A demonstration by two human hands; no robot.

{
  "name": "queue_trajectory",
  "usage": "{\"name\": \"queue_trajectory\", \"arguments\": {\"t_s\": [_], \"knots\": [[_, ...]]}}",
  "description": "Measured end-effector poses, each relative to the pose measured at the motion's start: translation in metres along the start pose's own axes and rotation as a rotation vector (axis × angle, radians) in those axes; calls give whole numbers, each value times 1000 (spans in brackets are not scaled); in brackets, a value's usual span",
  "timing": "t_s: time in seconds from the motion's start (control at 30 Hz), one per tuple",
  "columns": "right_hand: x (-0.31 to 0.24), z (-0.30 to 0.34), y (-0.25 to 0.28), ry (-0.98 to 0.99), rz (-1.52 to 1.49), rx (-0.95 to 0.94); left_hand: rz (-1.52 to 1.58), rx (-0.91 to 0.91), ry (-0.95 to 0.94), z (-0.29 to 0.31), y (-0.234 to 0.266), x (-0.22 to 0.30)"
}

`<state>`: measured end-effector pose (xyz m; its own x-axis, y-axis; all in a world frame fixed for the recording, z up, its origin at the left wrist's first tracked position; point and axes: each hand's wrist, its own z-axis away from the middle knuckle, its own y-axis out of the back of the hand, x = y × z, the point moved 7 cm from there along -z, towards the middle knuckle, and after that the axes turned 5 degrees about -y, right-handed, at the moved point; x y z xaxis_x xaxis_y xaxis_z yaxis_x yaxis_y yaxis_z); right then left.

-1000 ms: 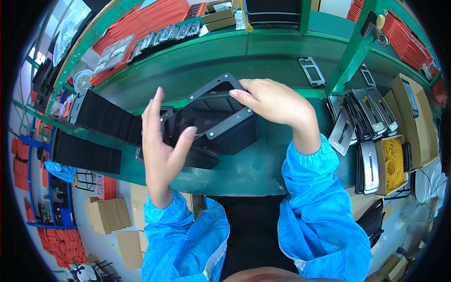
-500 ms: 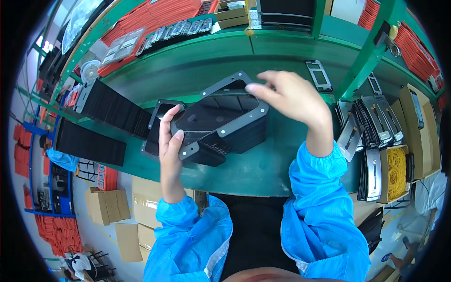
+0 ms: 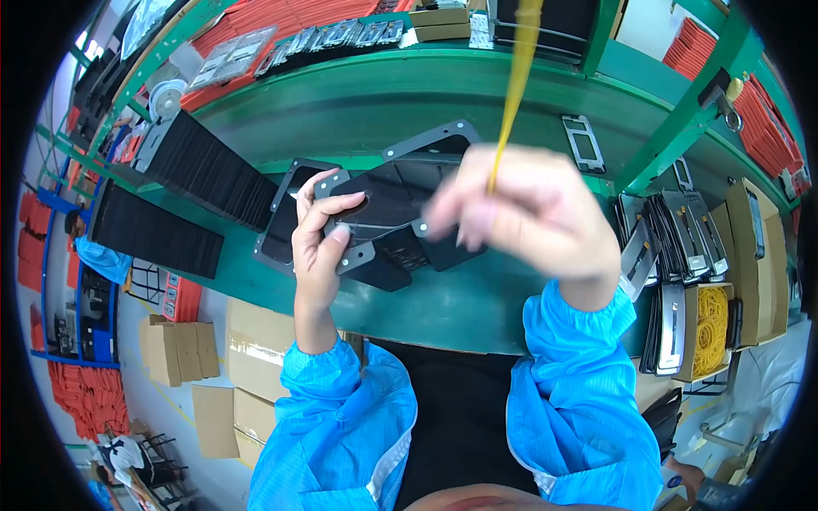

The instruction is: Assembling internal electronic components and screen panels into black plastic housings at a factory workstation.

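The left hand point(image 3: 319, 249) clamps black frames point(image 3: 394, 198), thumb opposing fingers. The right hand point(image 3: 532, 209) curls at a yellow strand point(image 3: 518, 85); blur hides its grip. Box tape point(image 3: 257, 348) print is illegible.

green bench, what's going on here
A person in blue sleeves is working at a green bench with both hands. The left hand grips the left end of a black panel. The right hand, blurred, holds a yellow band above the panel's other end. Dark stacks stand to the left.
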<state>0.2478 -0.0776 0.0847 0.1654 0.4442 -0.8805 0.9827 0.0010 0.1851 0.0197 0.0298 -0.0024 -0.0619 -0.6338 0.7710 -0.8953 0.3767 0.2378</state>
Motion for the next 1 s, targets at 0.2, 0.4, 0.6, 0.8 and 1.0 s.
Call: {"name": "queue_trajectory", "arguments": {"t_s": [0.2, 0.4, 0.6, 0.8, 1.0], "knots": [[-9, 18, -49, 46, 188, -490, 54, -59, 18, 0, -3, -3], [4, 14, -53, 61, 272, -452, 76, -48, -7, 0, -2, -3], [19, 27, -96, -91, 267, -722, -157, -224, -119, -6, -1, 9], [2, 11, -90, 10, 269, -516, -75, -125, -114, -11, -2, 10], [-23, 10, -31, 204, 76, -37, 188, 23, 72, -17, 14, -9]]}}
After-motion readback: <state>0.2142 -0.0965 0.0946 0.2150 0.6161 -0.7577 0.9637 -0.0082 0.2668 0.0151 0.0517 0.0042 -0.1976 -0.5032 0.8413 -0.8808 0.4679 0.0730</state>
